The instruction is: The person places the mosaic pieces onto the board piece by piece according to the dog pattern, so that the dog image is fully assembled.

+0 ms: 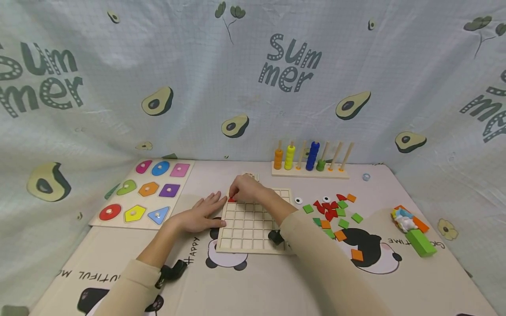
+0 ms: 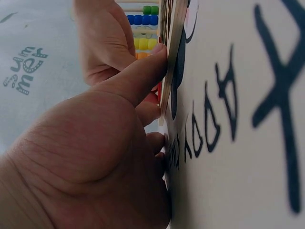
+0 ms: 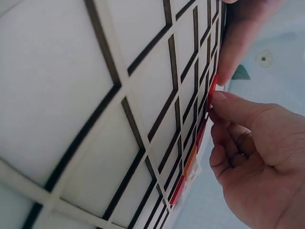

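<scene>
A wooden grid board (image 1: 249, 226) with square cells lies in front of me. My right hand (image 1: 248, 188) is at its far left corner, where thumb and fingertips pinch a small red piece (image 3: 212, 91) against the board. Along that far edge, the right wrist view shows another red piece (image 3: 177, 192) and an orange piece (image 3: 190, 163) lying in cells. Fingers spread, my left hand (image 1: 199, 215) rests on the cloth to the left; its thumb touches the board's left edge, as the left wrist view also shows.
Loose red, green and orange pieces (image 1: 343, 223) lie scattered to the right. A bead counting rack (image 1: 310, 172) stands at the back. On the left is a shape puzzle board (image 1: 144, 204). Far right, a green block (image 1: 421, 242) lies beside a small figure (image 1: 404, 220).
</scene>
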Action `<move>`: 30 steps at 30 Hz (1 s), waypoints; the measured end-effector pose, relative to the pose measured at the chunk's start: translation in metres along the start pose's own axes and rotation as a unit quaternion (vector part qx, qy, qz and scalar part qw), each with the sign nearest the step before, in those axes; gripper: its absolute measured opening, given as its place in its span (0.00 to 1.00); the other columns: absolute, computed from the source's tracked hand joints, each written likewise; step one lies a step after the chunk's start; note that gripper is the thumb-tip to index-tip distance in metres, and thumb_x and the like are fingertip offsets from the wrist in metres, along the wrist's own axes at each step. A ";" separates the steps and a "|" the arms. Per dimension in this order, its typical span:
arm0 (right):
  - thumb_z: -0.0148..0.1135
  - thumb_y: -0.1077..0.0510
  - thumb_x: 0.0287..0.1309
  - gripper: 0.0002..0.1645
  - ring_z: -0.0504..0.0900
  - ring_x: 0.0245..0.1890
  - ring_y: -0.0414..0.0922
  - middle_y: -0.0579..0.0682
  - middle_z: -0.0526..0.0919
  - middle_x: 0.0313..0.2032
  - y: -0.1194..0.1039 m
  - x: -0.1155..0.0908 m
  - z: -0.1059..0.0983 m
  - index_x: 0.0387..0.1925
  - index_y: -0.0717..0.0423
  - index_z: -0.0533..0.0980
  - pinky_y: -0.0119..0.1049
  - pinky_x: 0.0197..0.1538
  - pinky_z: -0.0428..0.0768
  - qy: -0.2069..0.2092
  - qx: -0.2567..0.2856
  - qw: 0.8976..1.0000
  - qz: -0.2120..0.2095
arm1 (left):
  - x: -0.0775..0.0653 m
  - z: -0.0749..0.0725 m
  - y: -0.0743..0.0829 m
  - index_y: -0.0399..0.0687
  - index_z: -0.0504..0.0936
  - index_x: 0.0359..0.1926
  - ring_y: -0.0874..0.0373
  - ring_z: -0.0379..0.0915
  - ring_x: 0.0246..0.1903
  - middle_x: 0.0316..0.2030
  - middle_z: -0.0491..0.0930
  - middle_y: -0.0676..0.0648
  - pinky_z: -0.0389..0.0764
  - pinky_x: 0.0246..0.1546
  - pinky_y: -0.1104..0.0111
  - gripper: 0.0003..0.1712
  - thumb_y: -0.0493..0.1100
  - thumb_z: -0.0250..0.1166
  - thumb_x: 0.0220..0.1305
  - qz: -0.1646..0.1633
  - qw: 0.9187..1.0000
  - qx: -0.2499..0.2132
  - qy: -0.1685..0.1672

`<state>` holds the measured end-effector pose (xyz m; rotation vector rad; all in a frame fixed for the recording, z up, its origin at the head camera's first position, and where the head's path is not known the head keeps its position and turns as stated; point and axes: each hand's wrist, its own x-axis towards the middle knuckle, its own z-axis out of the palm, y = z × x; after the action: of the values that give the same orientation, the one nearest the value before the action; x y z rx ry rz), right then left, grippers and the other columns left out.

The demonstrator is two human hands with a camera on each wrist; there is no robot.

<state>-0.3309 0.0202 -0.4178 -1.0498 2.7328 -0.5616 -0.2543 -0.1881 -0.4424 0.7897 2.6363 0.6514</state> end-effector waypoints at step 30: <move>0.64 0.60 0.59 0.16 0.79 0.39 0.46 0.52 0.84 0.45 0.110 -0.157 -0.061 0.50 0.55 0.82 0.37 0.37 0.80 0.052 0.113 0.988 0.092 | 0.002 0.001 0.001 0.54 0.45 0.76 0.46 0.26 0.74 0.76 0.37 0.44 0.32 0.71 0.48 0.50 0.66 0.57 0.63 -0.014 1.000 0.004 -0.002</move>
<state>-0.2987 0.2181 -0.4040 -0.7251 2.7327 -0.8911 -0.2551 -0.1856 -0.4430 0.7539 2.6441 0.6317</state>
